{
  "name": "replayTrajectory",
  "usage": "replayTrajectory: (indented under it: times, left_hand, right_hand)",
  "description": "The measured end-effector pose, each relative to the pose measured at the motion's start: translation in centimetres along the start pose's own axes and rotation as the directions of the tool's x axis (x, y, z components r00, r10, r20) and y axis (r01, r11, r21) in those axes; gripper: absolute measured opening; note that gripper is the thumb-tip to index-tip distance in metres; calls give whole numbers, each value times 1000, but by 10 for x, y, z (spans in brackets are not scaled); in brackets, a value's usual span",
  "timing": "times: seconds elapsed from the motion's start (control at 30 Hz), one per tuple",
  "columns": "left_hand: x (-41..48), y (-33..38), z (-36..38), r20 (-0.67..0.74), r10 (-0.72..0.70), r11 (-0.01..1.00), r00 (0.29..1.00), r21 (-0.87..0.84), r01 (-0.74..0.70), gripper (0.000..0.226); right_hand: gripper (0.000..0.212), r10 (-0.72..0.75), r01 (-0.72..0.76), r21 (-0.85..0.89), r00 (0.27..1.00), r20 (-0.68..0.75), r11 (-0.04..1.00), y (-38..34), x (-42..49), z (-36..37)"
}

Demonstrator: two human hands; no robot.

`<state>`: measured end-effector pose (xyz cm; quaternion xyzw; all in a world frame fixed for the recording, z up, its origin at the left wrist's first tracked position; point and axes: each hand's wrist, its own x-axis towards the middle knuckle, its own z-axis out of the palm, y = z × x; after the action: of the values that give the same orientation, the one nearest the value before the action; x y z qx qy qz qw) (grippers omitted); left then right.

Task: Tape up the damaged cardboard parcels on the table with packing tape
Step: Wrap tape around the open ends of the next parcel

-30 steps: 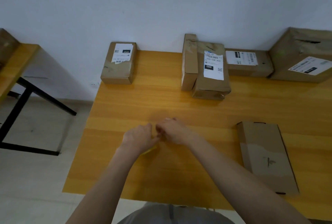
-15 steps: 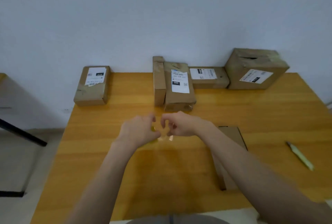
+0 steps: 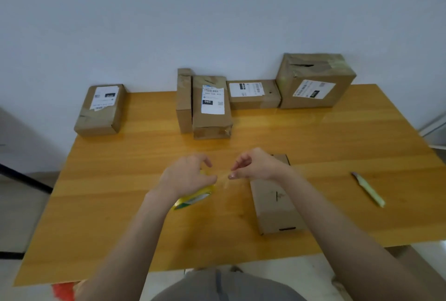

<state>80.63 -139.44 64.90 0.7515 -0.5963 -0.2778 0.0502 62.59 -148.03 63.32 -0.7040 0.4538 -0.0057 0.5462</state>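
Since half a second ago my left hand (image 3: 185, 175) and right hand (image 3: 255, 166) have drawn apart, and a faint strip of clear tape (image 3: 223, 176) now spans the gap between them. Well left of the flat parcel (image 3: 275, 204) and further back, a labelled parcel (image 3: 100, 110) sits at the far-left corner of the table (image 3: 120, 180). Just left of the flat parcel, my left hand curls its fingers round the yellow tape roll (image 3: 195, 198), which is tilted. Over the flat parcel's far end, my right hand pinches the tape's free end between thumb and fingertips. Behind the flat parcel, against the wall (image 3: 217, 23), stand a narrow parcel (image 3: 184, 100), a parcel marked 060 (image 3: 211, 107), a low parcel (image 3: 253, 94) and a big torn box (image 3: 313, 81). Right of the flat parcel lies a pale green cutter (image 3: 368, 188).
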Motion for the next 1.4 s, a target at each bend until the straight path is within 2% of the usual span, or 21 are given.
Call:
replayTrajectory:
  times: [0.13,0.27,0.43,0.5,0.67,0.77,0.83,0.93,1.0,1.07,1.17,1.23,1.33,1.4]
  left_hand:
    - [-7,10,18,26,-3,982,1000,-189,8,27]
    - [-17,16,39,43,-12,975,999,-222,21,24]
    - [-22,24,53,31,-20,951,999,-308,29,18]
    - [-21,27,53,64,-17,934,998,-356,39,16]
    - [-22,33,46,189,-33,869,981,-480,122,19]
    - [-26,34,39,275,-41,790,961,-580,199,26]
    - [-29,29,36,305,14,687,952,-694,213,27]
    - [-26,21,35,292,123,491,949,-848,197,33]
    - [-21,18,38,281,155,443,947,-877,187,39]
    - [-16,23,39,284,159,482,946,-858,176,41]
    - [-12,32,37,281,128,596,951,-789,152,41]
    - [-11,38,36,277,95,667,956,-730,145,41]
    - [-10,47,40,272,26,736,962,-656,166,29]
    - [-7,54,44,244,18,828,970,-547,123,30]
  right_hand:
    - [9,21,-22,128,1000,14,992,24,-11,-2]
    - [7,79,-84,209,996,29,974,42,-25,-1]
    - [18,109,-92,281,993,-43,955,50,-39,-4]
    - [21,170,-140,332,984,-61,933,49,-39,-8]
    - [9,264,-246,368,964,-1,897,46,-38,-20]
    - [18,262,-255,388,964,36,886,49,-38,-23]
    - [27,269,-270,373,962,54,888,52,-37,-22]
    - [9,277,-268,471,959,51,840,51,-39,-26]
    - [8,285,-251,543,958,22,801,49,-43,-31]
    - [9,295,-224,561,955,-36,797,49,-45,-32]
    - [11,297,-189,507,944,-141,841,49,-49,-29]
    - [13,276,-163,436,938,-211,885,50,-50,-26]
    - [14,224,-134,303,932,-286,944,50,-51,-23]
    - [14,203,-124,255,928,-311,959,47,-52,-21]
